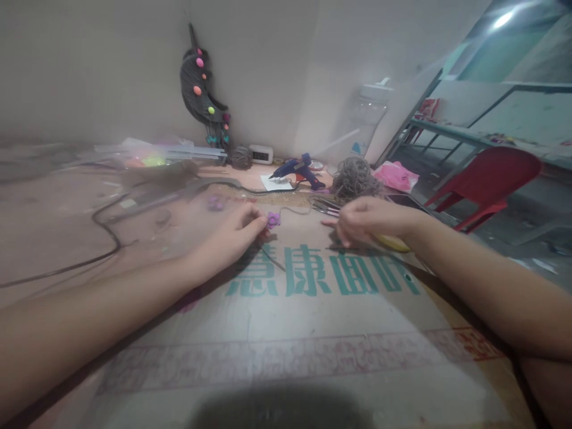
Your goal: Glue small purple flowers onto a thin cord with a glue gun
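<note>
A: Left hand [241,231]?
B: Pinching purple flower [274,221], thumb against fingers, narrow grip.
A: Flower where?
B: Above far part of printed board [313,316], just beyond green lettering [308,274]. Can't tell if touching board.
A: Right hand [361,218]?
B: Well apart from flower, over right side of board. Fingers curled in, bunched close. Blurred, can't tell if gripping anything. Near metal tools [327,207], with yellow thing [393,243] half hidden underneath.
A: String [297,212]?
B: Thin, running from beside flower toward metal tools.
A: Behind?
B: Blue glue gun [298,168], nozzle over white paper [277,185]. Grey yarn pile [355,177] to the right, pink bag [397,176] beside yarn. Small clock [261,155] farther back. Moon-shaped decoration [196,89] hanging on wall [277,71].
</note>
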`<state>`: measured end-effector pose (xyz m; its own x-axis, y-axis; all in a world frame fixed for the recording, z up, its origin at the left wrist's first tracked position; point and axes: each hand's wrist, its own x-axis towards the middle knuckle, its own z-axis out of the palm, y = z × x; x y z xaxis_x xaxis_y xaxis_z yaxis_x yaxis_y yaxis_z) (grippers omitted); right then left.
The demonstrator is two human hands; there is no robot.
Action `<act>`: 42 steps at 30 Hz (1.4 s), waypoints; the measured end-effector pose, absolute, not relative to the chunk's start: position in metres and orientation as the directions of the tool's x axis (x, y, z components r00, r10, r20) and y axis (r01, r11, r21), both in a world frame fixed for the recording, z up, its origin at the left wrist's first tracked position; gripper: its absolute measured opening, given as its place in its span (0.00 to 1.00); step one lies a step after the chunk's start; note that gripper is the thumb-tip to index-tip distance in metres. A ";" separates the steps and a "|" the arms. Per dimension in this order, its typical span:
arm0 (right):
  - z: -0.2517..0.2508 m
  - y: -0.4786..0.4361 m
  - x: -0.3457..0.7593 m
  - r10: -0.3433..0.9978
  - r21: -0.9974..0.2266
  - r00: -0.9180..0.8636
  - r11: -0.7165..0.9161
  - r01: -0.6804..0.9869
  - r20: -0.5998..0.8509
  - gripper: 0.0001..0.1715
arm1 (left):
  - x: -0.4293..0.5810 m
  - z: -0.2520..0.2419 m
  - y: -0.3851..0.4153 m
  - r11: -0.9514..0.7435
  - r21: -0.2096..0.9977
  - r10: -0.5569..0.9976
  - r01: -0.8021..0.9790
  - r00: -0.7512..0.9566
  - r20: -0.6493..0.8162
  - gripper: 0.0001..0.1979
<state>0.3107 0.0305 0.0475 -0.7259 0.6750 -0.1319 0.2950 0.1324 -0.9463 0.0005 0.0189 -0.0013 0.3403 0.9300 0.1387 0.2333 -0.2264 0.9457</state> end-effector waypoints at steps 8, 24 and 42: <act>0.044 0.029 0.308 0.837 -0.980 -0.544 0.145 0.135 0.049 0.28 | 0.001 0.001 0.017 -0.219 0.949 0.930 0.225 0.344 0.133 0.12; 0.029 0.014 0.282 0.616 -0.963 -0.782 0.143 0.228 -0.094 0.24 | 0.001 -0.004 0.020 -0.231 0.942 0.931 0.243 0.336 0.141 0.12; 0.019 -0.006 0.257 0.750 -0.888 -0.650 0.375 0.265 0.123 0.31 | 0.001 -0.005 0.021 -0.232 0.953 0.925 0.197 0.347 0.153 0.12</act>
